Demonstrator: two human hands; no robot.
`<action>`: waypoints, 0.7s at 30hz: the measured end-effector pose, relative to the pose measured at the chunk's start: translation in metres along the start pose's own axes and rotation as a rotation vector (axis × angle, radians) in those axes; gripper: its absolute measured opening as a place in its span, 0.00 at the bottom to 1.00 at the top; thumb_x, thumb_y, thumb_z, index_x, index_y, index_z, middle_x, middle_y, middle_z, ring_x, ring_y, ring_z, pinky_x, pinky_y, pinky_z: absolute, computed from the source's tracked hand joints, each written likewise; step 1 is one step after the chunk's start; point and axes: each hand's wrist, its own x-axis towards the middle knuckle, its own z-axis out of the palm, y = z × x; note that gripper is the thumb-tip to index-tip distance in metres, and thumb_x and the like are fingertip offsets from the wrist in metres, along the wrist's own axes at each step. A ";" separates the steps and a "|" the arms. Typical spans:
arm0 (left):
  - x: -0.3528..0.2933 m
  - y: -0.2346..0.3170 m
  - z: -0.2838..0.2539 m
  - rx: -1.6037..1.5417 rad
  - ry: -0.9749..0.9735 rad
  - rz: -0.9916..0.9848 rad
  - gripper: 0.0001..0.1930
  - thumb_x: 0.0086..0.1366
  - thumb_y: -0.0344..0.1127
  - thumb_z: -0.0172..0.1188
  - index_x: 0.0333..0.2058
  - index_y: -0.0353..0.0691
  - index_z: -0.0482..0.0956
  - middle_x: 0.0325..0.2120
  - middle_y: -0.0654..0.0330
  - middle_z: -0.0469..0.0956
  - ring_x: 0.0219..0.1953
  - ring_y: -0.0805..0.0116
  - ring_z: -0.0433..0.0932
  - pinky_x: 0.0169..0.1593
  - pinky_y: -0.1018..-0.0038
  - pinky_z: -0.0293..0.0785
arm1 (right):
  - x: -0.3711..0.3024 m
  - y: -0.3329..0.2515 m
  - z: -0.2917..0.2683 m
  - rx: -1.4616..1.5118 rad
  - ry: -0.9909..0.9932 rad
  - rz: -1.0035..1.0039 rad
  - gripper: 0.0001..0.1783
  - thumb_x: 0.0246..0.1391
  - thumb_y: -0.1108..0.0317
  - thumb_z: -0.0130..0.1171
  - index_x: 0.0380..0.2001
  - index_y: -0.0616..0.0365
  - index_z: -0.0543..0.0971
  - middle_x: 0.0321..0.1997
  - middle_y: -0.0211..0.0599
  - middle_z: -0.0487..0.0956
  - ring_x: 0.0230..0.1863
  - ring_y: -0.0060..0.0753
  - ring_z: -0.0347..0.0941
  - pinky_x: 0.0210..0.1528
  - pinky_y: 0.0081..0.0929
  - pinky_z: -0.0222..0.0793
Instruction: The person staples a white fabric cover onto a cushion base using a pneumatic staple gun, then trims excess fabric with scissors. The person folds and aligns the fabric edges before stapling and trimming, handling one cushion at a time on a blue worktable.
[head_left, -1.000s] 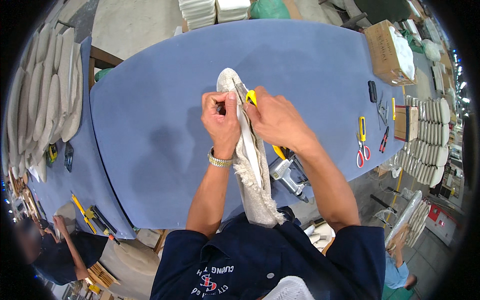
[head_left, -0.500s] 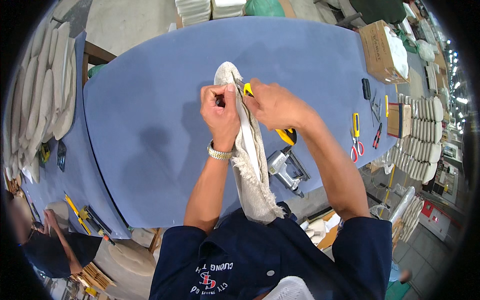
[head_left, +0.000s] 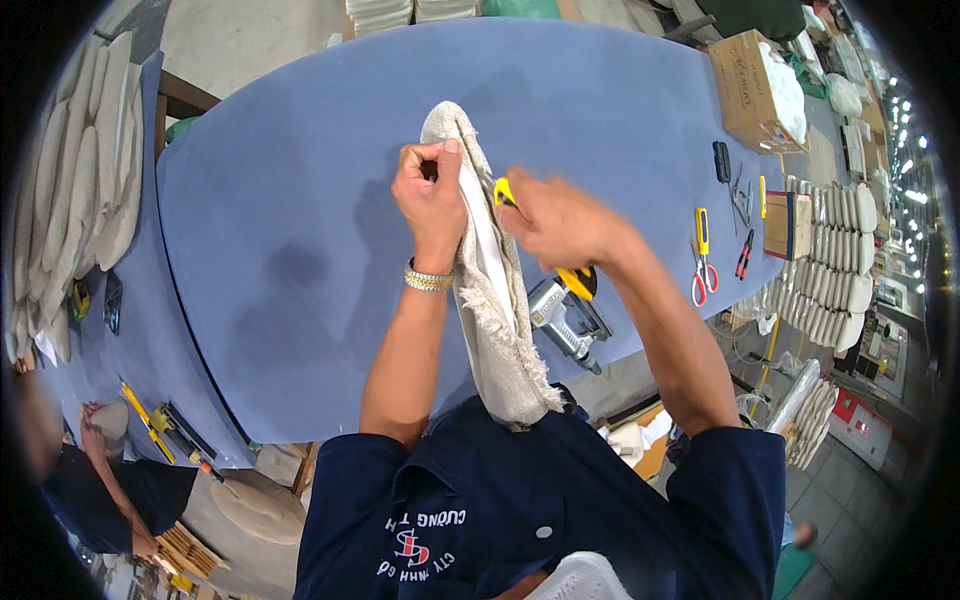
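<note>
A beige fabric-covered pad [head_left: 508, 390] stands on edge, running from the blue table to my shirt. Frayed cloth edges and a white strip show along its upward side. My left hand [head_left: 432, 195] is closed on the pad near its far end, thumb pressed on the fabric edge. Just right of the pad, my blurred right hand [head_left: 560, 220] is closed around a yellow-handled tool [head_left: 504, 191]; its working end cannot be made out. A yellow-and-black piece [head_left: 577, 283] shows below that hand. Beneath it lies a grey air stapler [head_left: 567, 325].
Red-and-yellow-handled scissors [head_left: 703, 255], pliers [head_left: 744, 254] and a black tool [head_left: 722, 161] lie at the table's right. A cardboard box [head_left: 752, 95] sits at the far right corner. Stacked pads [head_left: 85, 160] stand at left. Another person's hand [head_left: 95, 430] is at lower left.
My right hand has drawn slightly away from the pad with the tool, whose metal tip showed at the fabric before. My left hand keeps its hold. The whole view has shifted a little.
</note>
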 end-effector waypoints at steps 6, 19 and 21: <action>0.002 0.001 -0.004 -0.112 -0.016 -0.103 0.12 0.68 0.35 0.68 0.29 0.35 0.79 0.25 0.70 0.76 0.28 0.82 0.67 0.34 0.80 0.66 | -0.038 0.007 0.038 -0.007 0.025 0.066 0.19 0.68 0.62 0.51 0.43 0.73 0.68 0.28 0.63 0.81 0.33 0.70 0.79 0.39 0.59 0.72; -0.070 0.072 -0.067 -0.269 -0.158 -0.174 0.09 0.73 0.37 0.63 0.38 0.36 0.81 0.33 0.66 0.78 0.29 0.80 0.72 0.32 0.79 0.68 | -0.050 0.025 0.073 0.016 0.203 0.031 0.18 0.68 0.62 0.49 0.42 0.72 0.69 0.32 0.65 0.82 0.37 0.67 0.81 0.44 0.57 0.74; -0.070 0.072 -0.063 -0.093 -0.148 -0.171 0.12 0.74 0.40 0.62 0.42 0.35 0.82 0.36 0.63 0.80 0.32 0.78 0.76 0.34 0.79 0.71 | -0.053 0.020 0.071 0.051 0.198 0.029 0.18 0.68 0.63 0.49 0.42 0.72 0.71 0.28 0.59 0.82 0.30 0.56 0.83 0.41 0.51 0.76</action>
